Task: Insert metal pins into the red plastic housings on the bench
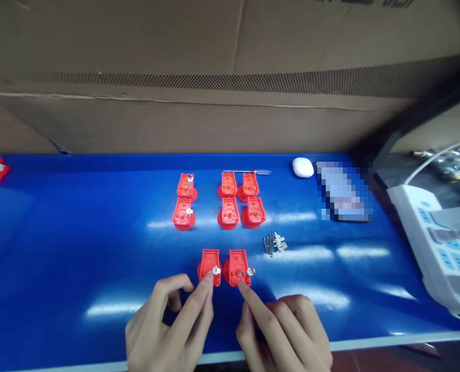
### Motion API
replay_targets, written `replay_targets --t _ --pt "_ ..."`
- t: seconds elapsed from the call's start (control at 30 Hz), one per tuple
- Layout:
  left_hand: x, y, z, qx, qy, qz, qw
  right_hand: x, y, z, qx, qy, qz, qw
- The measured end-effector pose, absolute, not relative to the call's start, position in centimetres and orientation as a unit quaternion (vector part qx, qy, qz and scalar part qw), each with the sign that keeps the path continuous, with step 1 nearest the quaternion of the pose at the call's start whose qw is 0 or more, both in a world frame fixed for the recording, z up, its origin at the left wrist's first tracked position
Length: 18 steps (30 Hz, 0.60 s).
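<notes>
Two red plastic housings lie side by side near the table's front: a left one point(210, 257) and a right one point(237, 258). Each carries a small white-and-metal piece, the left piece point(216, 270) and the right piece point(250, 271). My left hand point(175, 320) reaches the left housing, its index fingertip by the white piece and its fingers apart. With the index finger stretched out, my right hand point(284, 330) touches the lower edge of the right housing. Its other fingers are curled, and nothing shows in its grasp.
Behind stand several more red housings point(229, 211), two bearing white pieces. A screwdriver point(258, 172), white rounded case point(303, 167), blurred-out phone-like slab point(342, 191) and small metal strips point(274, 243) lie around. A power strip point(434, 248) is at right; cardboard point(214, 124) rises behind.
</notes>
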<state>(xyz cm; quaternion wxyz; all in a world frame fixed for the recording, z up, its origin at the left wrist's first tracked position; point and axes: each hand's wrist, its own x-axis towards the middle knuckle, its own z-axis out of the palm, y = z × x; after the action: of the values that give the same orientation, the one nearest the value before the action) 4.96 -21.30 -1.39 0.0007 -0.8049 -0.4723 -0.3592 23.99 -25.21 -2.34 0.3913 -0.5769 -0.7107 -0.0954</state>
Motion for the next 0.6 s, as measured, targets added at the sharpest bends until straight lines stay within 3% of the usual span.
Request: replay_targets --t 0.6 --pt "4.96 -21.47 -1.35 -0.807 -0.469 -0.36 0.0 24.17 -24.15 -1.93 -0.577 -0.718 -0.06 0.384"
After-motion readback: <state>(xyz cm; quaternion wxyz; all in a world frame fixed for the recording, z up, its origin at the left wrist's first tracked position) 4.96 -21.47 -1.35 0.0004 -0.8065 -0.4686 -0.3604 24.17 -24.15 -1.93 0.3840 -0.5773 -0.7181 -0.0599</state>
